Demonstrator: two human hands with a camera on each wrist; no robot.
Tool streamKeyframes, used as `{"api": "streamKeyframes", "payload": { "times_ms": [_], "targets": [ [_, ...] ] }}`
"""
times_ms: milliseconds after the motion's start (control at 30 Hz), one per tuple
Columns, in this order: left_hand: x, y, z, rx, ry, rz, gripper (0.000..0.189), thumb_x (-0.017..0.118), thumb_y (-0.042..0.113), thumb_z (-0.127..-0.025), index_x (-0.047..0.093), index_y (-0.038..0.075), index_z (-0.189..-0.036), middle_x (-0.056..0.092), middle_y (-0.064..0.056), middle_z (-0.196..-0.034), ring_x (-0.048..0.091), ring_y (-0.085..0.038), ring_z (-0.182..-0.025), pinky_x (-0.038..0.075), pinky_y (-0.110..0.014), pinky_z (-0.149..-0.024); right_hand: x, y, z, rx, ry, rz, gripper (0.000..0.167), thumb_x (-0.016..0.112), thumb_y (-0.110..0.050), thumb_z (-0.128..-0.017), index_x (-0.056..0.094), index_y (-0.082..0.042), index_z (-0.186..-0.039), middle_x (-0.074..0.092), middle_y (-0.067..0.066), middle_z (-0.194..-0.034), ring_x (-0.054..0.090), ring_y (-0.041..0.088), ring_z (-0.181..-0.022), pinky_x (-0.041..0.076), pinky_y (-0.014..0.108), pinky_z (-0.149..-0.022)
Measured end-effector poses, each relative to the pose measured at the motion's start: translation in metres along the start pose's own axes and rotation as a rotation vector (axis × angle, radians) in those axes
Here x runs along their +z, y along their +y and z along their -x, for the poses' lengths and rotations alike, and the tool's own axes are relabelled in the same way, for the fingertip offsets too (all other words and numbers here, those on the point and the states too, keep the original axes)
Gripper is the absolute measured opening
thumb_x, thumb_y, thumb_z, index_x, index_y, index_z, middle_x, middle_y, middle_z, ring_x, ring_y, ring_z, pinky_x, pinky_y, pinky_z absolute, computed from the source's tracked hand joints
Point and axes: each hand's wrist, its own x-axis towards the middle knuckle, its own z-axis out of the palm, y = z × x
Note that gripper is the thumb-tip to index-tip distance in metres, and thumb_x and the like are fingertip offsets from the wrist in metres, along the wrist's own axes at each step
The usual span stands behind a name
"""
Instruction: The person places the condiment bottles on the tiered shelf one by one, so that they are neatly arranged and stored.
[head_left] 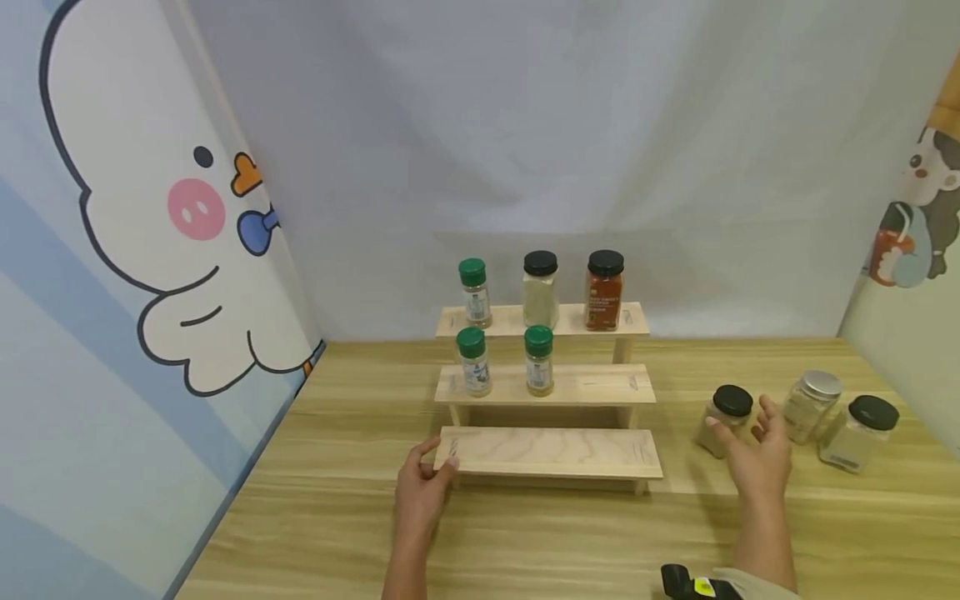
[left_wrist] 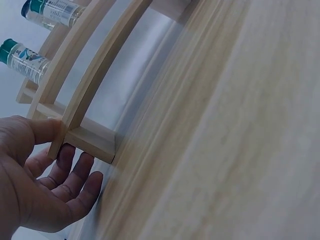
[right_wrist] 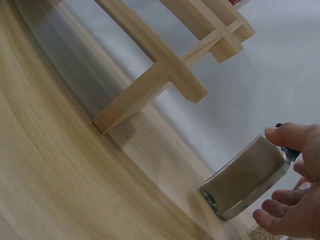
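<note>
My left hand holds the left end of the lowest step of a wooden tiered spice rack. In the left wrist view its thumb lies over the board, with the fingers curled beneath. Over on the right, my right hand is at a square glass spice jar with a black lid, standing on the table. The right wrist view has the thumb at the lid and the other fingers spread apart below; whether the thumb touches it I cannot tell.
Green-capped shakers stand on the middle and top steps. A pale powder jar and a red pepper jar share the top step. Right of my right hand are a silver-lidded jar and another black-lidded jar.
</note>
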Motion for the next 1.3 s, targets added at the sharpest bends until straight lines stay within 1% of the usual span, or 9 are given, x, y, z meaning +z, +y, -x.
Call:
{"api": "streamKeyframes", "payload": {
  "times_ms": [133,467,667,733,833,933,1000,1133,1300],
  "targets": [
    [0.002,0.001,-0.001,0.003,0.001,-0.003,0.043,0.068,0.011,-0.084,0.055,0.005,-0.125,0.053,-0.007,-0.07,0.046,-0.014,-0.057,0.039,-0.028,-0.05,0.0,0.007,-0.006,0.008,-0.036,0.029,0.081,0.063,-0.025,-0.089,0.011,-0.014,-0.15,0.01,0.017,-0.152,0.015,0.038,-0.134,0.023,0.054,-0.102],
    [0.004,0.001,-0.002,0.011,0.009,-0.028,0.041,0.069,0.013,-0.084,0.057,0.006,-0.123,0.044,-0.003,-0.068,0.041,-0.014,-0.056,0.036,-0.029,-0.05,-0.003,0.013,-0.012,0.031,-0.081,0.078,0.079,0.06,-0.026,-0.091,0.011,-0.003,-0.148,0.027,0.028,-0.142,0.03,0.044,-0.127,0.031,0.052,-0.099],
    [0.003,0.0,-0.001,0.008,-0.001,-0.016,0.041,0.069,0.012,-0.084,0.057,0.005,-0.123,0.044,-0.004,-0.068,0.041,-0.014,-0.056,0.036,-0.028,-0.05,-0.005,0.014,-0.012,0.036,-0.073,0.098,0.078,0.061,-0.027,-0.09,0.015,-0.002,-0.148,0.031,0.029,-0.14,0.032,0.044,-0.125,0.03,0.052,-0.098],
    [0.003,0.0,0.0,0.006,-0.003,-0.013,0.042,0.069,0.011,-0.084,0.057,0.005,-0.123,0.044,-0.004,-0.068,0.041,-0.014,-0.056,0.036,-0.028,-0.05,-0.006,0.014,-0.011,0.042,-0.066,0.09,0.077,0.063,-0.025,-0.089,0.018,-0.001,-0.147,0.033,0.028,-0.139,0.034,0.041,-0.124,0.034,0.047,-0.096],
    [0.002,-0.002,0.001,0.005,0.004,-0.012,0.042,0.069,0.009,-0.083,0.057,0.004,-0.123,0.046,-0.004,-0.067,0.041,-0.013,-0.055,0.036,-0.027,-0.049,-0.007,0.014,-0.009,0.065,-0.052,0.084,0.074,0.065,-0.02,-0.088,0.024,0.0,-0.145,0.039,0.024,-0.136,0.04,0.033,-0.117,0.039,0.03,-0.087],
    [0.001,-0.002,0.003,0.006,0.01,-0.012,0.042,0.069,0.009,-0.083,0.057,0.003,-0.123,0.049,-0.005,-0.067,0.043,-0.013,-0.055,0.037,-0.026,-0.049,-0.008,0.012,-0.007,0.084,-0.052,0.087,0.071,0.067,-0.017,-0.086,0.029,0.0,-0.143,0.041,0.022,-0.134,0.042,0.027,-0.11,0.039,0.021,-0.078],
    [0.001,-0.002,0.003,0.006,0.005,-0.005,0.043,0.069,0.009,-0.083,0.056,0.002,-0.123,0.051,-0.005,-0.067,0.044,-0.013,-0.055,0.037,-0.026,-0.049,-0.009,0.011,-0.006,0.086,-0.059,0.093,0.071,0.068,-0.016,-0.086,0.029,-0.001,-0.144,0.04,0.022,-0.135,0.042,0.028,-0.112,0.039,0.025,-0.082],
    [0.001,0.0,0.002,0.0,-0.017,0.01,0.043,0.068,0.011,-0.084,0.055,0.003,-0.125,0.05,-0.005,-0.069,0.043,-0.013,-0.055,0.037,-0.026,-0.049,-0.009,0.006,-0.005,0.043,-0.082,0.115,0.073,0.068,-0.016,-0.085,0.028,0.001,-0.144,0.037,0.028,-0.137,0.036,0.038,-0.121,0.034,0.045,-0.093],
    [0.0,0.001,0.0,0.002,-0.022,0.014,0.043,0.067,0.012,-0.086,0.054,0.004,-0.126,0.048,-0.006,-0.069,0.042,-0.013,-0.056,0.037,-0.027,-0.049,-0.005,0.002,-0.004,0.006,-0.101,0.132,0.073,0.069,-0.014,-0.084,0.029,0.004,-0.142,0.036,0.031,-0.137,0.035,0.042,-0.123,0.03,0.051,-0.096]
  ]
}}
